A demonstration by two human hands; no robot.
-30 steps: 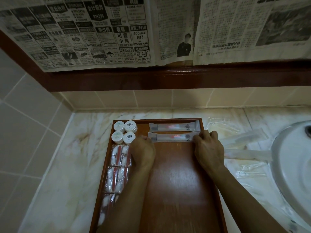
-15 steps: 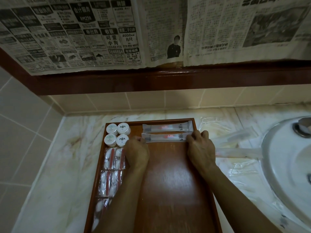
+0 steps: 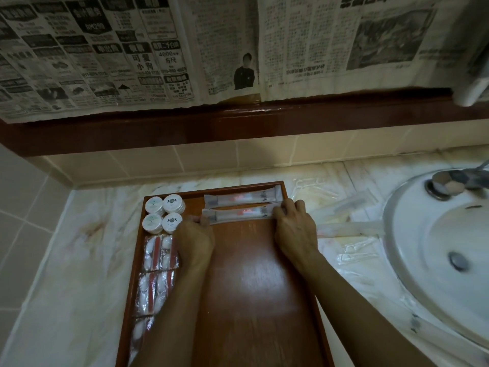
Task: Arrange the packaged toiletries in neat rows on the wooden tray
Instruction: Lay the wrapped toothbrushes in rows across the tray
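Tray (image 3: 254,300): wooden, nearest me on the marble counter (image 3: 79,260).
Left hand (image 3: 194,242): I pinched the near sachet (image 3: 240,215) at its left end.
Right hand (image 3: 295,229): fingers curled over the right end (both gripping).
Far sachet (image 3: 242,199): parallel, just behind.
Round tubs (image 3: 162,213): four, far-left corner.

We cannot read the small print on the long clear-wrapped packet (image 3: 242,214), and both its ends are covered by fingers of the left hand (image 3: 194,241) and the right hand (image 3: 295,229). The reddish-brown wooden tray (image 3: 262,300) runs off the bottom edge, its near rim unseen. The lowest clear sachet of white pieces (image 3: 140,332) is partly behind the left forearm. The white round basin (image 3: 412,250) is cut by the right edge, its metal tap (image 3: 449,181) blurred.
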